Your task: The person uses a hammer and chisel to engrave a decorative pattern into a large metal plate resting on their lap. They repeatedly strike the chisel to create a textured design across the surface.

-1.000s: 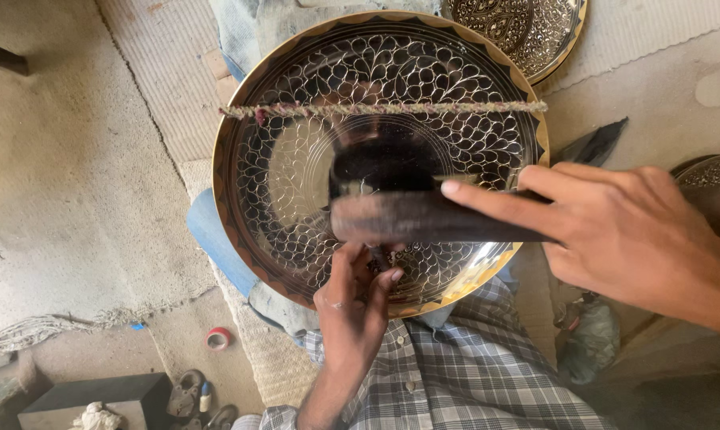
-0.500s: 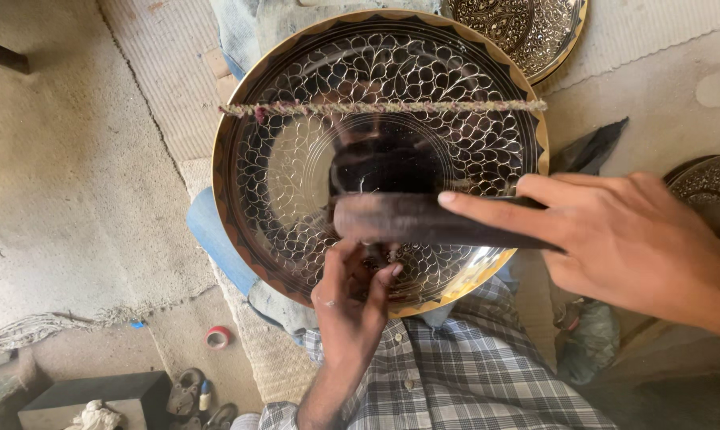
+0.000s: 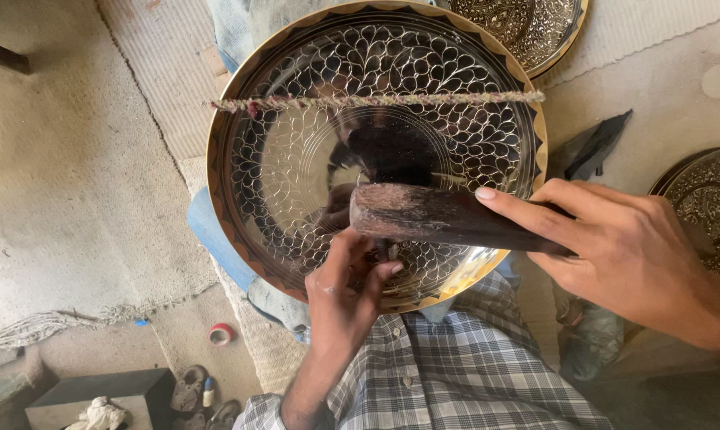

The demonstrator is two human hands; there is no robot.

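At the centre of the view we are holding our right hand (image 3: 639,259) around a dark wooden mallet (image 3: 448,216), forefinger stretched along its top, the other fingers wrapped under the handle. Its blunt head is reaching toward nine o'clock over the lower middle of a large engraved metal tray (image 3: 296,167). Below it, at about six o'clock, our left hand (image 3: 346,291) is pinching a small tool whose tip is hiding under the mallet head, so we cannot make out its shape or where it is meeting the metal. Thumb and fingers are closing tightly on it.

We are seeing the tray resting on our lap, over blue cloth (image 3: 213,235) and a checked shirt (image 3: 455,374); its lower rim is disappearing behind our hands. A twisted cord (image 3: 376,101) is crossing the tray from nine to three o'clock. At twelve o'clock a second patterned tray (image 3: 527,24) is being cut off by the frame, and at three o'clock another dark tray (image 3: 706,199) is being half covered by our wrist. Toward nine o'clock open floor matting (image 3: 73,175) is lying beside the rim. At seven o'clock a small red tape roll (image 3: 221,334) is lying on the ground.
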